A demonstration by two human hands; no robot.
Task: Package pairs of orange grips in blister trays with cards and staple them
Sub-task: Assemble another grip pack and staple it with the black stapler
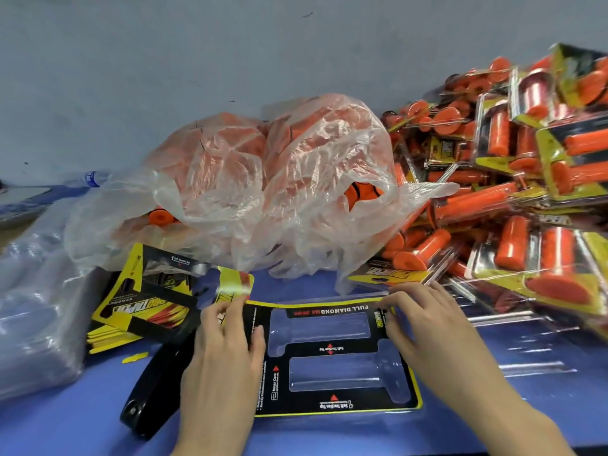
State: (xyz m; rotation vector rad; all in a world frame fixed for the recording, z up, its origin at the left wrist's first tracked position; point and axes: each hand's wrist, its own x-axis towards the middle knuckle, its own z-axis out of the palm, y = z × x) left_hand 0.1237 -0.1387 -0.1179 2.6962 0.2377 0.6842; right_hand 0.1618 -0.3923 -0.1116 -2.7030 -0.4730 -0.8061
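While both hands are on the card (329,352), I'd say the step is seating it square on the tray (342,373), which sits at the front of the blue worktop (82,422). The left hand (223,353) pinches the card's left edge, thumb on top. The right hand (437,337) pinches the top right corner, fingers (399,299) curled over it.

My tip: get both cut-outs dropped over the two clear pockets before letting go. Press flat along the edges, not on the pockets, since that thin plastic probably dents easily. The pockets look empty, so no grips are in yet.

The stapler (154,386) lies just left of the tray, near the left hand, easy to grab. Spare cards (144,311) are stacked behind it.

Further back, the grips (363,194) sit in a crinkly clear bag (263,179). Off to the right is a big heap of finished packs (513,179). I'd watch that heap, it looks ready to slide onto the tray.
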